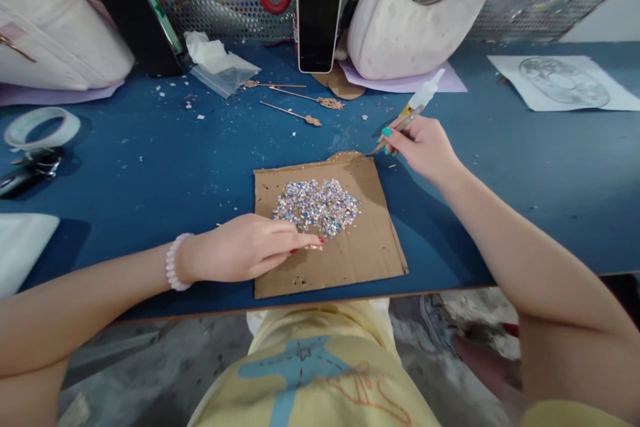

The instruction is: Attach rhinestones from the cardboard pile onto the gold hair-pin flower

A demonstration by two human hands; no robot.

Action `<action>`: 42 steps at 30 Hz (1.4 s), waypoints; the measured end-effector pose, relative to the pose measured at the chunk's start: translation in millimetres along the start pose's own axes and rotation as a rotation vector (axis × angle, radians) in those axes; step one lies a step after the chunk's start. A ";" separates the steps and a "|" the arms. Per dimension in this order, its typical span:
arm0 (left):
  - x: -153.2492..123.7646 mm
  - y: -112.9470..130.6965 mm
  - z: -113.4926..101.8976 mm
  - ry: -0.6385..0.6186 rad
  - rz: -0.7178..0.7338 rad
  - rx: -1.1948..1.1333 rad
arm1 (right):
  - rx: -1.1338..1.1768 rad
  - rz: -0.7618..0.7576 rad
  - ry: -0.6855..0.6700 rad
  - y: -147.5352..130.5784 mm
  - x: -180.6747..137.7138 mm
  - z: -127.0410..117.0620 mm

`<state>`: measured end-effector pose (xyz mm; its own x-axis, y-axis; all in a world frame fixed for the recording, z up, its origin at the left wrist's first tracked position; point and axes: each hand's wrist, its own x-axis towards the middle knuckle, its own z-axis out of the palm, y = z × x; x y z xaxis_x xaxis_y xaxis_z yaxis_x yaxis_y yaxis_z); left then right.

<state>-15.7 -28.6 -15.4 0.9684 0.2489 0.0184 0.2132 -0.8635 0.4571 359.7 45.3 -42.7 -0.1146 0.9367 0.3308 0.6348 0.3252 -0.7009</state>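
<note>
A square of brown cardboard [360, 260] lies before me, with a pile of small glittering rhinestones [317, 205] on it. My left hand [245, 247] rests over its left side, fingers closed on a copper-coloured hairpin [314, 247]; only its ornate end shows below the pile. Past the far right corner, my right hand [420, 147] pinches tweezers [407, 121], tips pointing down at the cardboard's far edge. A bottle with a white cap and yellow label [425, 91] is right behind the tweezers; whether the hand also holds it, I cannot tell. Clear glue-like residue [349, 156] lies along that edge.
Several similar hairpins lie beyond the cardboard, including one nearby [293, 113]. A phone [320, 17] stands upright behind them, between white bags [420, 27]. Tape [43, 128] and a black-handled tool [30, 170] sit left; a printed sheet [565, 83] lies right.
</note>
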 end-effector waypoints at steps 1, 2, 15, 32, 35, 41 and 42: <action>-0.1 0.0 0.1 -0.004 0.000 -0.006 | 0.000 0.012 -0.001 -0.5 -0.2 -0.4; 0.0 0.0 0.3 -0.007 -0.002 -0.010 | -0.007 0.021 -0.006 -0.9 -0.4 -0.8; -1.0 1.5 0.7 0.011 -0.035 -0.044 | 0.027 -0.020 0.006 -4.9 -4.8 -0.6; 5.4 4.3 -9.1 0.289 -0.371 -0.315 | 0.295 -0.111 -0.056 -72.4 -34.9 16.1; 10.9 6.1 -15.8 0.376 -0.521 -0.591 | 0.435 -0.085 -0.156 -91.7 -48.7 20.8; 17.0 11.7 -23.3 0.463 -0.660 -0.865 | 0.528 -0.120 -0.333 -112.8 -65.7 29.6; 17.0 11.8 -23.1 0.467 -0.672 -0.880 | 0.531 -0.146 -0.341 -114.1 -66.4 30.6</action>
<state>0.3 -24.4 10.8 0.5184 0.8267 -0.2190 0.3196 0.0502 0.9462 271.4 -50.1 -4.0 -0.4628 0.8383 0.2882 0.1402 0.3903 -0.9100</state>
